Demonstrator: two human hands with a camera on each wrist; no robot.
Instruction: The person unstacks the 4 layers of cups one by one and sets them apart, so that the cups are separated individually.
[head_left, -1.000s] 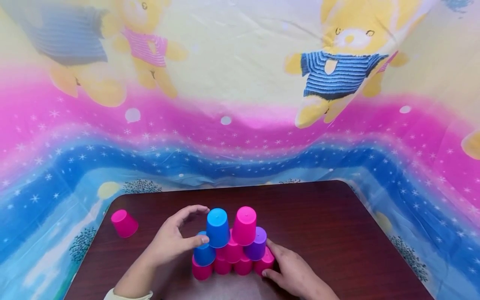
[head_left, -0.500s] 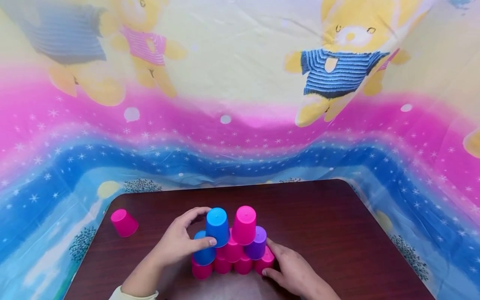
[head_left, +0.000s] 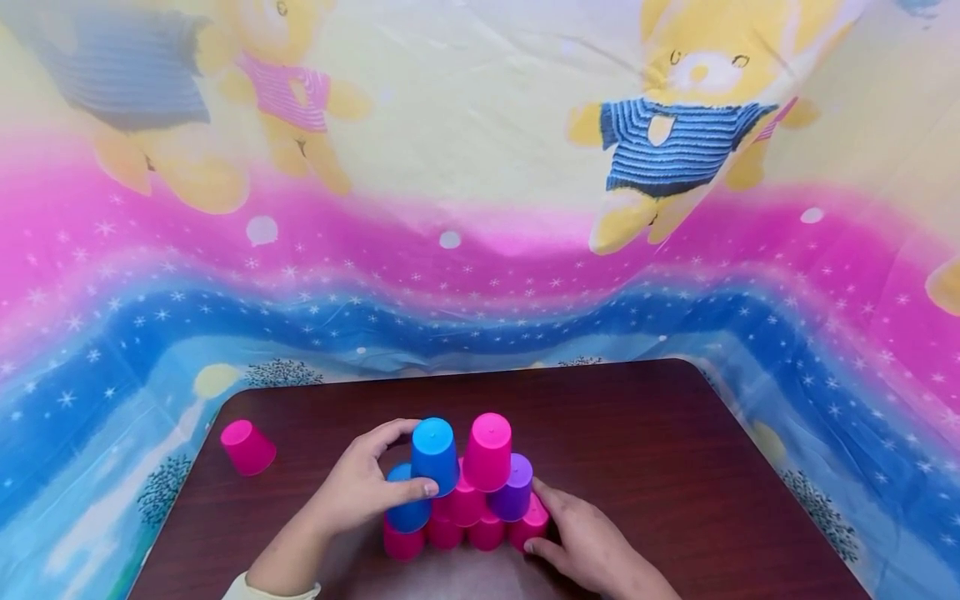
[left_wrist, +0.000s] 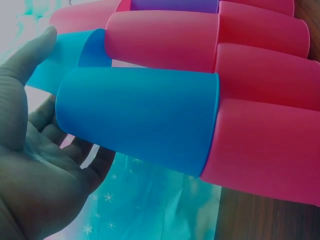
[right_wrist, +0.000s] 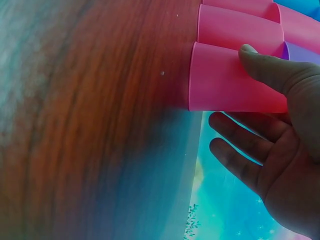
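Note:
Upside-down plastic cups form a three-tier stack on the table. On top, my left hand (head_left: pixel 358 483) holds a blue cup (head_left: pixel 435 460), thumb in front and fingers behind. Beside it stands a pink cup (head_left: pixel 489 454). The middle tier has a lower blue cup (head_left: pixel 405 515), partly behind the left thumb, a pink one and a purple cup (head_left: pixel 513 495). Several pink cups (head_left: pixel 445 534) make the bottom row. My right hand (head_left: pixel 588 537) grips the rightmost bottom cup (right_wrist: pixel 230 80), its thumb on the near side; the other fingers stretch along the far side.
A single pink cup (head_left: pixel 249 447) stands upside down at the table's left side. The dark brown wooden table (head_left: pixel 675 467) has rounded far corners. A curtain (head_left: pixel 480 167) printed with bears hangs around the back and sides.
My left hand has moved slightly right, its thumb sliding farther across the front of the upper blue cup. The right hand and the stack stay put.

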